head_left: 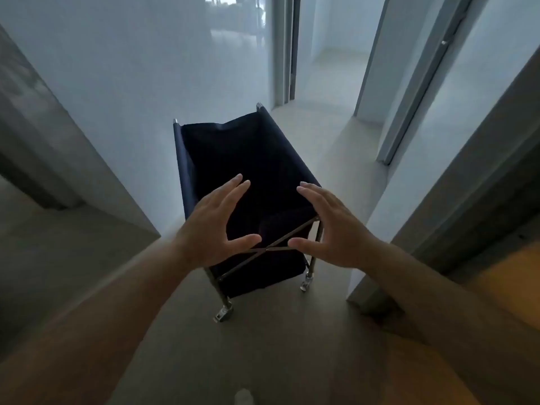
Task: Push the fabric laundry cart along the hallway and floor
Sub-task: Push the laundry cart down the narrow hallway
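A dark navy fabric laundry cart (pixel 251 159) on a metal frame with small castors stands in the middle of the hallway floor, its open top facing me. My left hand (pixel 216 220) hovers over the cart's near left side, fingers spread, holding nothing. My right hand (pixel 330 226) hovers over the near right side, also spread and empty. Both palms face inward toward each other. Whether either hand touches the frame I cannot tell. The cart's crossed metal braces (pixel 266 249) show between my thumbs.
A glossy white wall (pixel 122 83) runs along the left, with a grey corner (pixel 58 159) close at the near left. An open doorway (pixel 327 59) lies ahead right. White door frames (pixel 409 106) and a grey jamb (pixel 467 176) line the right side. Pale floor (pixel 330 141) continues ahead.
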Tool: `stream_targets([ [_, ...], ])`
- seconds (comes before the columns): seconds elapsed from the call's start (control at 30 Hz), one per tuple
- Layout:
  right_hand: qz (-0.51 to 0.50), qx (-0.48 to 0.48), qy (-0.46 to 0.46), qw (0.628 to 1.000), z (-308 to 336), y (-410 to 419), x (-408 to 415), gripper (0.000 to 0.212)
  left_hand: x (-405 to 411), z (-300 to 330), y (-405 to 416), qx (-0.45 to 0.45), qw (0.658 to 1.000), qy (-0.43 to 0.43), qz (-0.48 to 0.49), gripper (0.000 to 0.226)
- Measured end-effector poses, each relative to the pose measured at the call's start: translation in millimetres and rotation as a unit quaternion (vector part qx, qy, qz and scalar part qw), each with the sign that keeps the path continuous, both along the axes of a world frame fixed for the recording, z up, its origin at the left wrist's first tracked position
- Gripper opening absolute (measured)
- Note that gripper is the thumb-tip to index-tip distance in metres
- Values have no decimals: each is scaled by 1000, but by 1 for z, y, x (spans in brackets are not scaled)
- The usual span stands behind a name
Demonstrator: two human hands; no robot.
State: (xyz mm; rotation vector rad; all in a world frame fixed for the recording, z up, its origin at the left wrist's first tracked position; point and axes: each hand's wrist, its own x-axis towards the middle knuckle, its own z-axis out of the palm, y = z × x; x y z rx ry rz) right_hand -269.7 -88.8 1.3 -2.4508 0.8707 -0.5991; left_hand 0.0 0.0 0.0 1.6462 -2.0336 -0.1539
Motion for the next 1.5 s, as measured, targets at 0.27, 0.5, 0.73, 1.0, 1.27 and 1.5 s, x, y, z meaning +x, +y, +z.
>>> stream_targets([
  [0.27,-21,3,25,999,-23,-34,29,91,25,-27,-32,17,999,31,22,94],
  [0.5,-47,20,64,997,-36,-74,63,91,58,-44,-84,13,998,59,2,96],
  [0.73,-58,27,55,996,-49,-104,97,90,92,-56,-118,35,997,62,-7,93],
  [1.0,-66,9,78,995,-62,-127,121,82,116,-80,-136,24,998,-18,54,89],
  [1.27,-56,-17,167,984,-98,-163,115,79,122,-125,-138,109,981,-116,110,85],
  [1.5,10,-53,309,949,-161,-230,86,73,151,-174,-140,216,940,-252,78,80],
])
